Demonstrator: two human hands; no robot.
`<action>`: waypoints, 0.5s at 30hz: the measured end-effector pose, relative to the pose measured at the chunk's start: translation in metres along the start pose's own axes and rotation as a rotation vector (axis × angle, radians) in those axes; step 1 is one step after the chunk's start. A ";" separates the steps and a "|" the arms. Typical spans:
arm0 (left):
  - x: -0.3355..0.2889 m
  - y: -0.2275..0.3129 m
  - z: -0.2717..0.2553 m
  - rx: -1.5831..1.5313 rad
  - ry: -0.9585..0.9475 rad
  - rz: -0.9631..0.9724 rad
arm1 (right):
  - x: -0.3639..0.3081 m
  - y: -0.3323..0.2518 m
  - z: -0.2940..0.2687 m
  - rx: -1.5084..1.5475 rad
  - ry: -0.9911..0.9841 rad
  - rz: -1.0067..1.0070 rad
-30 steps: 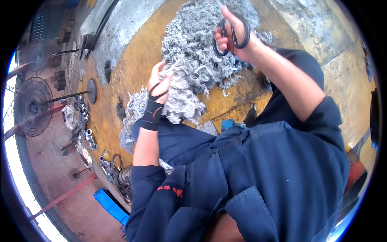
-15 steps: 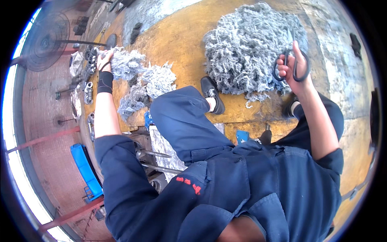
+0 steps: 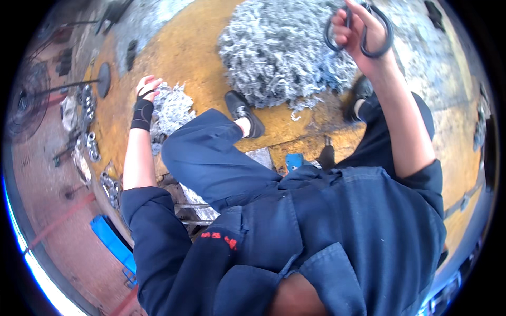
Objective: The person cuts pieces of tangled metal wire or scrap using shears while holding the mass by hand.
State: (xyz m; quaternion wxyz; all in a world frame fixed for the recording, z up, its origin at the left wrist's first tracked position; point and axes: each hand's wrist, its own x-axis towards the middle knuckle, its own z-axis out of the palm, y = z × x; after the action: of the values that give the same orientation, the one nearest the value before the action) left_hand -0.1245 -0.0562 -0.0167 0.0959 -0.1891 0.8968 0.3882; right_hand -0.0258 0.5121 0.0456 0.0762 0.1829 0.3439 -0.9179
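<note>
My right hand is closed on black-handled scissors, its fingers in the loops. The blades lie beyond the upper edge of the view. Below and left of it, a big heap of shaggy grey-white yarn scraps covers part of the floor. My left hand, with a black wrist wrap, is beside a smaller clump of the same scraps. Its fingers look loosely bent and apart, with nothing visible between them.
Metal parts line the left edge of the worn yellow floor. A pedestal fan stands at far left, near a blue object. Between my legs lie a blue item and a dark-handled tool. My shoes flank the heap's near side.
The view has shifted, bringing the heap and scissors nearer the top edge. My left hand has come closer to the small clump; the tuft it held earlier no longer shows separately in it.
</note>
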 end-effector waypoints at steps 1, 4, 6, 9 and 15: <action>0.001 0.013 0.036 0.029 -0.119 0.056 | -0.001 -0.004 -0.003 0.011 0.038 -0.070; -0.017 0.039 0.149 0.014 -0.491 0.068 | 0.002 -0.010 -0.013 0.147 0.104 -0.138; -0.037 0.035 0.236 0.200 -0.553 0.088 | 0.004 -0.011 -0.014 0.227 0.078 -0.103; -0.103 0.058 0.333 0.280 -0.360 0.438 | 0.005 -0.016 -0.019 0.309 0.166 -0.084; -0.106 0.093 0.354 0.456 0.009 0.600 | -0.005 -0.030 -0.011 0.396 0.193 0.022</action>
State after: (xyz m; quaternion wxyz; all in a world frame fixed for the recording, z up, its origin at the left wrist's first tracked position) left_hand -0.0575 0.2895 -0.1629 0.0137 0.1069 0.9761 0.1886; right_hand -0.0258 0.5416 0.0578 0.0154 0.2849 0.1608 -0.9448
